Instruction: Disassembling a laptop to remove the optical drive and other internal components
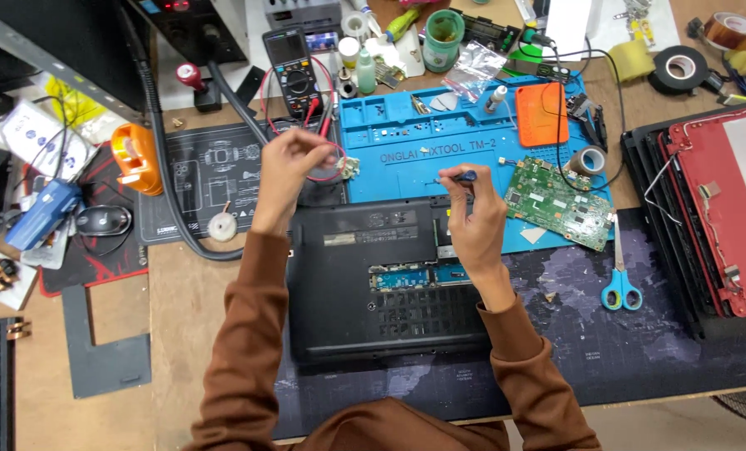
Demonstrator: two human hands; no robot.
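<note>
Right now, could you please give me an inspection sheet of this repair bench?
Surface: wooden bench with a blue work mat and a dark desk mat.
Job's things: black laptop, underside up; right hand holds a small screwdriver.
Clutter: green circuit board, scissors, tape rolls, multimeter.
Hands: left hand raised over the mat edge, fingers pinched.
Cables: red meter lead, black hose.
Surroundings: red laptop lid, mouse.
</note>
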